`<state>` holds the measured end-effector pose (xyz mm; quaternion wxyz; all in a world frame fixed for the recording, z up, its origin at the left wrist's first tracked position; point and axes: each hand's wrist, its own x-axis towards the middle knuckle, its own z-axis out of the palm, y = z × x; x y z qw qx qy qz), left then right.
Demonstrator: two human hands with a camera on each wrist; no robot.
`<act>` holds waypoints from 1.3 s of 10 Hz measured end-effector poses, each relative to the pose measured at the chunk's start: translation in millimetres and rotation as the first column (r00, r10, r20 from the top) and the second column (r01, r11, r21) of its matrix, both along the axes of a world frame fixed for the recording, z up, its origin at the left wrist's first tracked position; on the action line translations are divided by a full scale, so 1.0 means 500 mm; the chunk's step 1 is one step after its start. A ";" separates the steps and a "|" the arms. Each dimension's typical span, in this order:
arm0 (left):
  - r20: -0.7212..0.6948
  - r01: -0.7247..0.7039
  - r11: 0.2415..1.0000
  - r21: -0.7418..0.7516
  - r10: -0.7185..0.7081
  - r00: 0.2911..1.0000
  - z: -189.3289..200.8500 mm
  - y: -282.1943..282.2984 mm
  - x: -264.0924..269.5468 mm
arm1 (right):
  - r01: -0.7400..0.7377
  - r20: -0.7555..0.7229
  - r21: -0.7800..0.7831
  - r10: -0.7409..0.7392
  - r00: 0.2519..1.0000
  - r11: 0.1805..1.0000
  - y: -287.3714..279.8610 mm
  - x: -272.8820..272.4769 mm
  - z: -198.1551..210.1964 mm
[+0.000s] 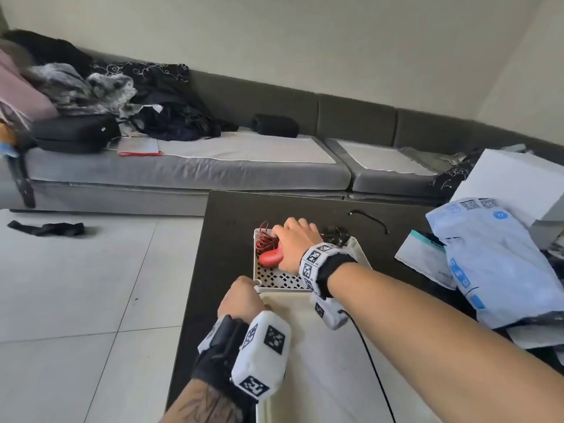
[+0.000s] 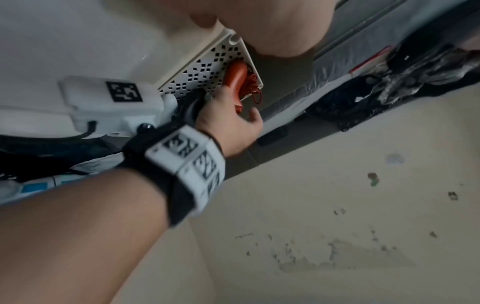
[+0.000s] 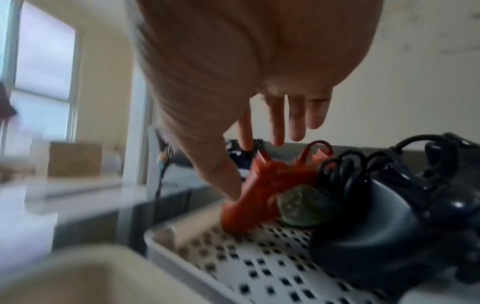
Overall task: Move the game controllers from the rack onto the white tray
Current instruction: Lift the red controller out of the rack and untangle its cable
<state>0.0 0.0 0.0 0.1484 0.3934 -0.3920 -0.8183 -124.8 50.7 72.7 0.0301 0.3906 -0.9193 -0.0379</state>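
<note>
A red controller (image 1: 270, 257) lies in the white perforated rack (image 1: 274, 277) on the dark table, beside a coil of red cord (image 1: 265, 241). My right hand (image 1: 293, 239) reaches down over it. In the right wrist view its fingers (image 3: 296, 123) hang straight behind the red controller (image 3: 259, 197) while the thumb touches the controller's grip. A black controller (image 3: 376, 236) with a coiled black cable fills the rack's right side. My left hand (image 1: 244, 296) is curled on the rack's near-left corner (image 2: 233, 40). The white tray (image 1: 320, 355) lies just in front of the rack.
Plastic mail bags (image 1: 500, 257) and a white box (image 1: 518, 181) crowd the table's right side. A loose black cable (image 1: 369, 216) lies behind the rack. A grey sofa (image 1: 213, 169) with clothes runs behind; tiled floor (image 1: 76, 285) lies left of the table edge.
</note>
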 end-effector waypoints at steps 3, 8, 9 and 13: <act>-0.038 -0.157 0.983 0.093 0.161 0.986 0.070 0.026 0.007 | -0.065 -0.240 0.269 0.132 0.962 0.961 -0.017 -0.019 -0.042; -0.181 -0.160 0.893 -0.420 0.091 0.979 0.098 0.037 0.023 | -0.142 -0.391 -0.138 0.078 0.917 0.980 0.039 0.010 0.047; -0.137 -0.124 0.811 -0.571 0.055 0.989 0.097 0.037 0.026 | -0.199 -0.416 -0.137 0.126 0.900 0.970 0.068 0.050 0.074; 0.018 0.028 0.169 -0.985 -0.064 0.998 0.109 0.085 0.073 | -0.385 -0.436 -0.041 0.330 0.837 0.922 0.180 0.201 0.106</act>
